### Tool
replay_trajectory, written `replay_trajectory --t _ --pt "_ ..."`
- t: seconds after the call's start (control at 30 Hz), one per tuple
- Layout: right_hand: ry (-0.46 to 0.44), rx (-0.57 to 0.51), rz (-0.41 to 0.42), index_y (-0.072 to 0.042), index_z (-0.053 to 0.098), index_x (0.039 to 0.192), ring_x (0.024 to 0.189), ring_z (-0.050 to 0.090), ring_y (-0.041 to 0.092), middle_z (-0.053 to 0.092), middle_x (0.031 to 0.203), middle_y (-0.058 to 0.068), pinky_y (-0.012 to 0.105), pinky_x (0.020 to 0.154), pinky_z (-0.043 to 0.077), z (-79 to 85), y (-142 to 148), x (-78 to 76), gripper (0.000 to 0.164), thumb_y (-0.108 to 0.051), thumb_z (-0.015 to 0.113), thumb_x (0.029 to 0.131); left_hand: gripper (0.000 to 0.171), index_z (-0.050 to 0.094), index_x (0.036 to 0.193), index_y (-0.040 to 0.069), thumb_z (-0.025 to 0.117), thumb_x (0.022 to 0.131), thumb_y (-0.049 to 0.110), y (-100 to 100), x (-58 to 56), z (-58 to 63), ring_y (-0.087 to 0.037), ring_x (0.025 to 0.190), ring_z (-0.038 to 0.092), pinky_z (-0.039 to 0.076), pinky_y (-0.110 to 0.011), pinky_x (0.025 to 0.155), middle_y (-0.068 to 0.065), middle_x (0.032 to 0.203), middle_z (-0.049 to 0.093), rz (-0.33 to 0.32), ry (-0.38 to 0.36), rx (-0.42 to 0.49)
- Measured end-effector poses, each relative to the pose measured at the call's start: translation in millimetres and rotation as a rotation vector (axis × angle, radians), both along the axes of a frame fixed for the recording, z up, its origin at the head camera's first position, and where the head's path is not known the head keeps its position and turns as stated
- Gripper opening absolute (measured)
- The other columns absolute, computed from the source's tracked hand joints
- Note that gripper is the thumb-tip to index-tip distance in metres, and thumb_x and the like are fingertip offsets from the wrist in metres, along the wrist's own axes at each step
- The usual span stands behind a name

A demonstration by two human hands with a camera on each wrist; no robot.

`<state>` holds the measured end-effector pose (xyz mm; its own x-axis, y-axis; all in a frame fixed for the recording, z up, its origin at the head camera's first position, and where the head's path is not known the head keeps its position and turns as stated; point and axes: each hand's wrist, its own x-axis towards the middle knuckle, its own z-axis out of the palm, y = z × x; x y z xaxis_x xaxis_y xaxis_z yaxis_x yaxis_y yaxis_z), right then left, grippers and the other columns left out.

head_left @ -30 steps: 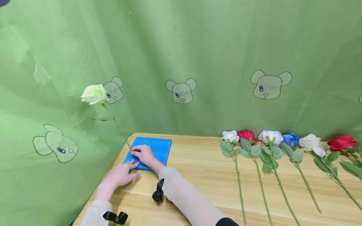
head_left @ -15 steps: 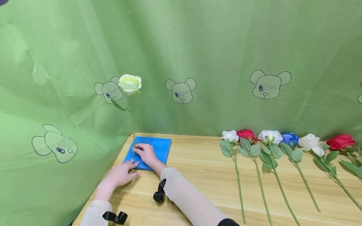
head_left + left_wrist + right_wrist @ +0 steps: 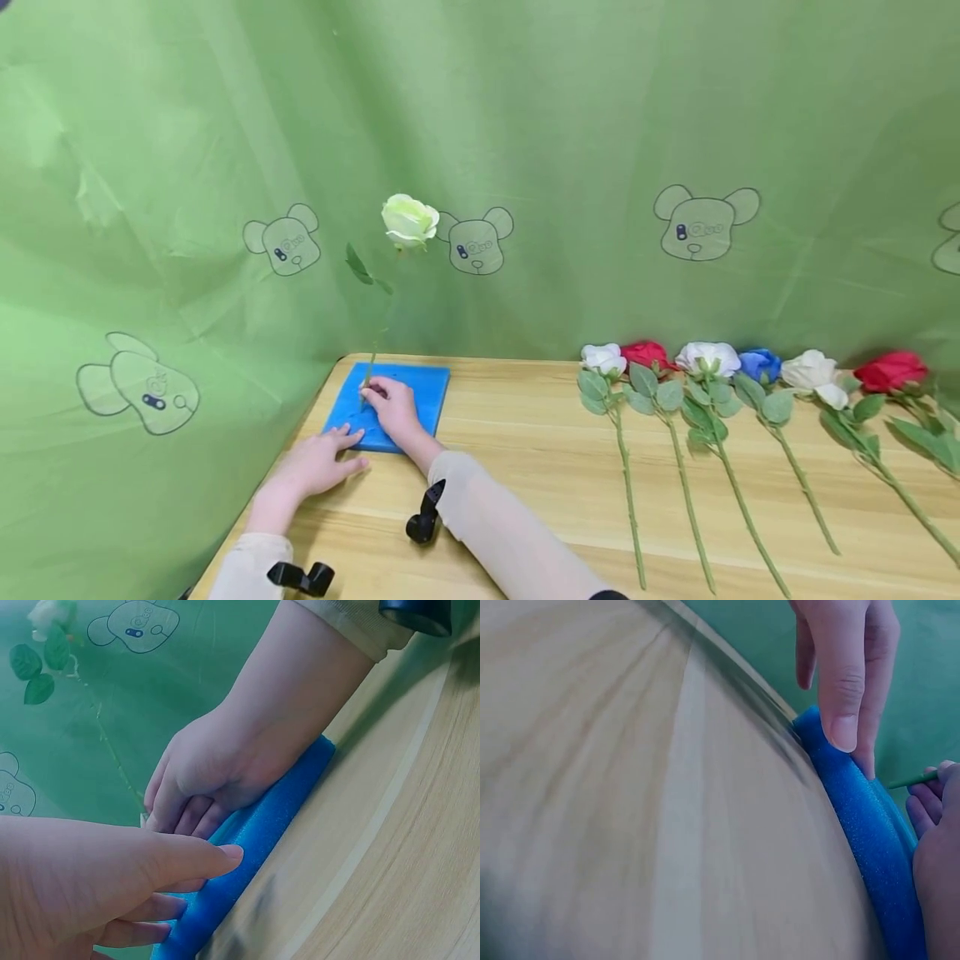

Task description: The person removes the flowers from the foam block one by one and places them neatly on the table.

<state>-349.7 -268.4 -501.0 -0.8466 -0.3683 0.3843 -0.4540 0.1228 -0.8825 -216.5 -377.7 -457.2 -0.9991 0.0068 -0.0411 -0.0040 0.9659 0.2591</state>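
Observation:
A pale green-white rose (image 3: 409, 222) stands over the blue foam block (image 3: 425, 392), leaning right in the head view. My right hand (image 3: 393, 414) pinches its stem low down, just above the foam. In the right wrist view the green stem (image 3: 915, 781) runs from those fingertips toward the block; its tip's contact with the foam is hard to make out. My left hand (image 3: 315, 462) rests its fairly straight fingers on the block's near left corner, thumb apart. The left wrist view shows that thumb (image 3: 199, 855) beside the foam's edge.
Several roses lie in a row on the right of the wooden table (image 3: 517, 450), among them a red rose (image 3: 647, 356) and a blue rose (image 3: 760, 364). A green curtain (image 3: 555, 125) hangs behind and along the left edge.
The rose's head has swung from far left through upright to a lean to the right. My right hand stays on the stem, shifted slightly; the left hand has kept its place on the foam.

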Motion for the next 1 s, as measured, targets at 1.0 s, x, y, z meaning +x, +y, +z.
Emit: replay_trajectory --t 1.0 --pt "-0.143 -0.263 0.004 0.001 0.071 0.102 0.085 0.070 0.008 0.075 0.096 0.013 0.016 0.077 0.058 -5.2 36.8 28.3 0.020 -0.016 0.064 0.094 0.058 0.054 0.140 0.012 0.061 0.093 0.046 -1.0 1.0 -1.7 -0.051 0.137 0.037 0.030 -0.068 0.110 -0.023 0.150 0.042 -0.008 0.016 0.016"
